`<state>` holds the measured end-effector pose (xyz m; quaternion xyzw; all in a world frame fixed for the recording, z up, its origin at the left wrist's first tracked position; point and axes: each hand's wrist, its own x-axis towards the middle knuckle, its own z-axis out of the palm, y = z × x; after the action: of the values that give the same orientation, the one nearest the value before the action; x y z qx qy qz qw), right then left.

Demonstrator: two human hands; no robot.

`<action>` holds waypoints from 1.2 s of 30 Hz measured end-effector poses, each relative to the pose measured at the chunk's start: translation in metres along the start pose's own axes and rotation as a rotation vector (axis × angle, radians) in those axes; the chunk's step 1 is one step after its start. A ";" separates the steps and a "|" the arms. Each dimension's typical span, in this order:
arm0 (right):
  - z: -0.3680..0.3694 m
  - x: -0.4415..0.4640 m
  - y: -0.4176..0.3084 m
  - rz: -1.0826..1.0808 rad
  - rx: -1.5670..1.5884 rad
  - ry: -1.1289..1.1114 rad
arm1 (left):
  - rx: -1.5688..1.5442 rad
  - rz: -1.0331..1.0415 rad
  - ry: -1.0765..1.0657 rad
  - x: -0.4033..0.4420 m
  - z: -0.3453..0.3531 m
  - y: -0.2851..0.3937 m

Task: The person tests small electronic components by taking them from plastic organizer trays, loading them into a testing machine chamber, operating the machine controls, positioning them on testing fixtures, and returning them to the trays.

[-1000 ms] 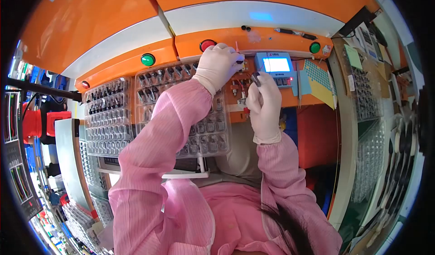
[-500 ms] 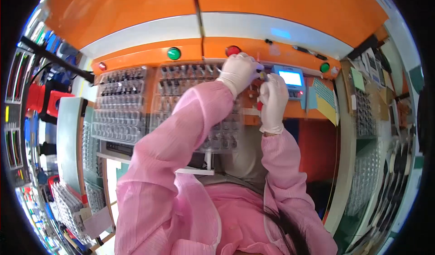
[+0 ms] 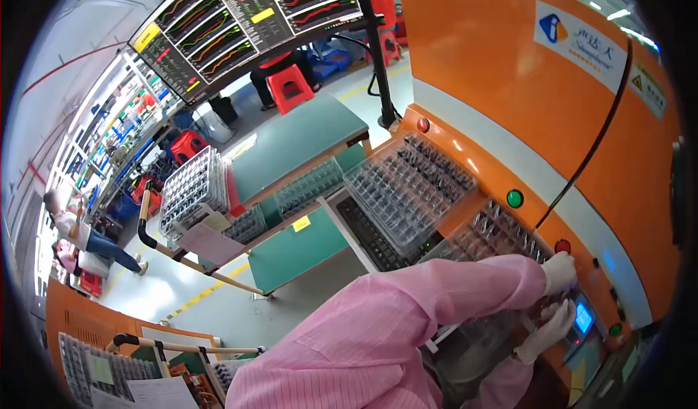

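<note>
My left hand (image 3: 558, 273), in a white glove, is at the machine's front ledge at right, just below a red button (image 3: 562, 246). Its fingers look closed; what they hold is too small to make out. Below it my right hand (image 3: 554, 327), also gloved, has its fingers bent together beside a small device with a lit blue screen (image 3: 584, 318). Anything in that hand is hidden. Left of my hands lies a clear compartment tray (image 3: 488, 236) with small dark parts, partly covered by my pink sleeve. A second such tray (image 3: 407, 187) is further left.
An orange machine (image 3: 502, 67) with a green button (image 3: 515, 198) rises behind the ledge. A keyboard (image 3: 374, 238) lies under the tray's edge. At left are a green-topped cart (image 3: 298, 143), stacked trays (image 3: 193, 191), a monitor (image 3: 254, 23), a red stool (image 3: 289, 89) and a distant person (image 3: 94, 238).
The camera has swung left and tilted, so my hands now appear at lower right and the cart, monitor and aisle have come into view. Both hands remain close together by the lit device.
</note>
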<state>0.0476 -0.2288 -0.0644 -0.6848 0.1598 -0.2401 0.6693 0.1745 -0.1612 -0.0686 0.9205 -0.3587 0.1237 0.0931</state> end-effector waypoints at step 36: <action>-0.007 -0.008 -0.021 0.103 0.516 -0.037 | -0.152 0.017 -0.050 -0.007 -0.027 -0.009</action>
<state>0.0350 -0.2288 -0.0449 -0.4866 0.1157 -0.2258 0.8359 0.1710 -0.1431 -0.0456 0.9105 -0.3771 0.0741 0.1526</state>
